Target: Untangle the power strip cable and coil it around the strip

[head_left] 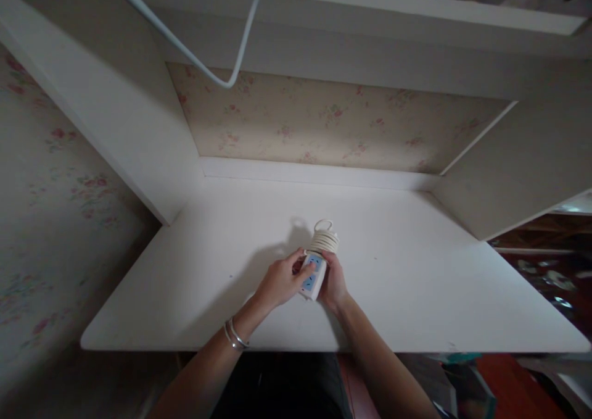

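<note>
Both my hands are on a white power strip [313, 292] with a light blue socket face, above the front middle of the white desk. Its white cord [325, 241] is wound in several turns around the far end, and a small loop sticks out beyond the coil. My left hand [283, 280] grips the strip from the left, thumb across the sockets and fingers near the cord. Along the right side my right hand [336, 280] is wrapped around it, thumb by the coil; its other fingers are mostly hidden underneath.
The white desk top [402, 271] spreads around my hands, between side panels. At the back is a floral wallpaper strip [324, 116] under a shelf [370, 49]. A bent pale rod [226, 83] hangs down at upper left. Various items lie below the desk at right.
</note>
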The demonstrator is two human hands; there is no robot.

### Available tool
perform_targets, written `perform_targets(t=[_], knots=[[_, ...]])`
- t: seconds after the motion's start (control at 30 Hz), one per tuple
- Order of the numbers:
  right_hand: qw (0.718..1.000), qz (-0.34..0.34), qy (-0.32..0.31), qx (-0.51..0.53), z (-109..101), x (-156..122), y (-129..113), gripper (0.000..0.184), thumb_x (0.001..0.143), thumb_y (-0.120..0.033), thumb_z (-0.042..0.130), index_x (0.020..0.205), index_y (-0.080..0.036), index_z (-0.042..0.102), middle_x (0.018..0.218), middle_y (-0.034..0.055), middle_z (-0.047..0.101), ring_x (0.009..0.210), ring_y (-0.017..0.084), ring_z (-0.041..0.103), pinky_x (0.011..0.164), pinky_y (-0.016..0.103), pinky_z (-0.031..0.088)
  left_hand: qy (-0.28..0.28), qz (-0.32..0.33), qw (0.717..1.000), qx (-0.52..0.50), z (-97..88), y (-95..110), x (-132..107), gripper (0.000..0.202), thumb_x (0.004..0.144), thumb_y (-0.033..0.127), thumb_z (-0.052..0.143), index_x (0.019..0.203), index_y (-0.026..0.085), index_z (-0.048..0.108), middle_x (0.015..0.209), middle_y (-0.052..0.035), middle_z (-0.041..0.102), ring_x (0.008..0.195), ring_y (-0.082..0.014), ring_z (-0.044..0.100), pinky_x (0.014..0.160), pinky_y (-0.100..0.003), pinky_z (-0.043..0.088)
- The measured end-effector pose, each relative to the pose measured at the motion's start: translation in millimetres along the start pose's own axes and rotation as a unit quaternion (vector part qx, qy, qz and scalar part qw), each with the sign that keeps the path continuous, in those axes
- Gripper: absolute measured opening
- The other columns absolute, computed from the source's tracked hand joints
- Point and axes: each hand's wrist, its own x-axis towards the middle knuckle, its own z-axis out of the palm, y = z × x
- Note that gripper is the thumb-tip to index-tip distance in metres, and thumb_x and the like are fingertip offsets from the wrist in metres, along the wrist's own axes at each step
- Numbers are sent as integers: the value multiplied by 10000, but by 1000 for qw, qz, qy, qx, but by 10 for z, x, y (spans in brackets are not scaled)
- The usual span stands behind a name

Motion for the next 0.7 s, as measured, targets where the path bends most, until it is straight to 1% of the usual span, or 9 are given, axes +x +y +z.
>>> perform_targets(t=[0.1,0.17,0.23,0.3,0.37,0.43,0.53,0.63,0.7], knots=[[1000,12,-7,-10,-90,47,-78,425,770,-505,495,979,-166,644,860,86,717,830,251,675,778,393,517,-5,26,999,-24,-109,-122,138,434,918,488,447,1168,205,659,959,-63,739,840,-184,684,775,-286,521],[1000,11,2,-24,-99,92,-112,418,753,-498,506,958,-162,644,829,86,715,795,247,674,769,394,515,4,57,998,-39,-155,-206,248,384,907,473,479,1069,211,707,952,-59,723,853,-175,665,815,-288,515],[999,14,2,-31,-70,151,-124,429,742,-507,510,951,-158,645,803,87,712,772,248,673,764,398,514,14,70,994,-78,-166,-291,347,364,883,464,529,1025,187,716,1000,-78,690,902,-175,646,840,-297,515],[999,14,-10,-29,-25,220,-117,439,737,-518,513,944,-154,646,781,90,708,766,251,674,762,399,514,13,54,986,-155,-153,-375,412,393,857,472,567,1044,151,694,1108,-110,644,906,-178,642,813,-310,532],[999,10,-26,-24,8,286,-96,436,723,-514,532,936,-151,647,769,91,707,767,254,676,761,396,516,-9,31,969,-246,-134,-449,439,436,841,484,591,1091,133,655,1193,-133,609,886,-180,646,780,-323,543],[999,4,-37,-16,15,339,-72,443,697,-508,566,942,-148,648,770,92,709,766,256,675,759,394,518,-35,10,950,-310,-122,-506,437,464,842,494,593,1132,133,617,1161,-131,632,883,-188,646,774,-332,540],[999,5,-40,-7,-9,385,-45,467,683,-507,611,965,-137,654,782,93,714,752,252,674,754,390,520,-58,-1,935,-349,-110,-549,421,479,852,524,573,1135,139,593,1074,-117,665,906,-204,640,765,-322,530],[999,-4,-37,5,-34,393,-27,465,705,-505,628,974,-128,665,789,97,716,743,246,671,750,385,519,-50,8,933,-356,-88,-550,417,472,851,543,565,1105,146,588,1110,-123,649,907,-204,632,742,-309,525],[999,-21,-43,15,-37,385,-14,473,717,-509,631,995,-127,670,805,102,716,751,245,670,744,380,519,-45,8,930,-364,-69,-539,418,462,852,541,566,1100,151,574,1100,-118,647,881,-194,631,721,-302,522]])
